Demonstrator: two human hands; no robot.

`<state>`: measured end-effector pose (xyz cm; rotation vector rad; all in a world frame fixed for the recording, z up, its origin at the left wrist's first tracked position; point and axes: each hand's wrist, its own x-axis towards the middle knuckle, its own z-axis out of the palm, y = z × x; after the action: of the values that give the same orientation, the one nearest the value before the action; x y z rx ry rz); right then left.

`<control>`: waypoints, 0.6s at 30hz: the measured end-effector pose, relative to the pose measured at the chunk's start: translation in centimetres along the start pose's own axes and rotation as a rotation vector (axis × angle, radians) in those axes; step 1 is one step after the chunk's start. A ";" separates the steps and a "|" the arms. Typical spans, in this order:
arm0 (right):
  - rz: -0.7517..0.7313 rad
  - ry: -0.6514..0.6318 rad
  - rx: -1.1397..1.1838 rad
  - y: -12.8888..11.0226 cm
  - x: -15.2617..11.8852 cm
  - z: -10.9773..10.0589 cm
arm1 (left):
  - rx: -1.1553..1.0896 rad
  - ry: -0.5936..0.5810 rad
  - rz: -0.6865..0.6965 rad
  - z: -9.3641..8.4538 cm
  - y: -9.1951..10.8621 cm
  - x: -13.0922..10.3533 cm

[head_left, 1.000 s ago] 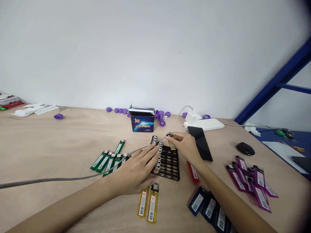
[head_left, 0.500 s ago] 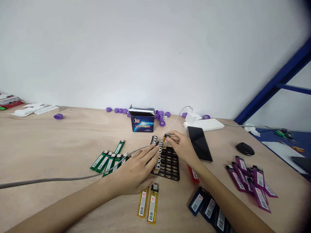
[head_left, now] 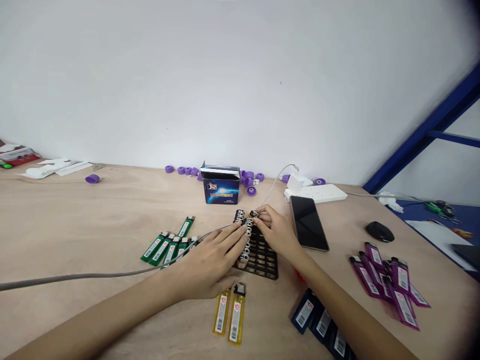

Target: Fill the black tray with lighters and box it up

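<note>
A black slotted tray (head_left: 265,257) lies on the table, with rows of upright lighters (head_left: 246,242) in its left part, their metal tops up. My left hand (head_left: 212,257) rests across that left part, fingers stretched out and fingertips against the lighter tops; it hides some of the tray. At the tray's far edge, my right hand (head_left: 275,230) pinches a yellow lighter (head_left: 254,214) by its top, and the body sits low, mostly hidden. Two yellow lighters (head_left: 236,315) lie nearer me, just below my left hand. Several green lighters (head_left: 168,250) are left of the tray.
Behind the tray stands an open lighter box (head_left: 221,191). A phone (head_left: 308,222), a power strip (head_left: 318,192) and a mouse (head_left: 379,231) are to the right. Blue lighters (head_left: 322,322) and purple lighters (head_left: 401,277) lie nearer. A grey cable (head_left: 112,275) crosses from the left under my left hand.
My right hand has lowered the yellow lighter down into the tray's far edge, so its body no longer shows. My left hand has stayed in place over the lighters.
</note>
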<state>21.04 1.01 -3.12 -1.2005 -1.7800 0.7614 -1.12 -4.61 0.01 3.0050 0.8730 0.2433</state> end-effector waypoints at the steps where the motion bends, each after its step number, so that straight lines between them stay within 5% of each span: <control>1: -0.013 -0.009 -0.010 0.0 -0.1 0.0 | -0.006 0.002 -0.002 0.1 0.0 0.0; 8: -0.093 -0.056 -0.121 -0.3 -0.3 -0.2 | -0.017 -0.003 -0.012 0.2 0.0 0.0; 18: -0.039 0.038 -0.183 0.0 -0.3 -0.1 | 0.004 -0.018 -0.014 0.1 0.1 -0.1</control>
<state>21.18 0.74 -3.16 -1.2859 -1.8671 0.5588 -1.12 -4.68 -0.14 2.9982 0.8941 0.2144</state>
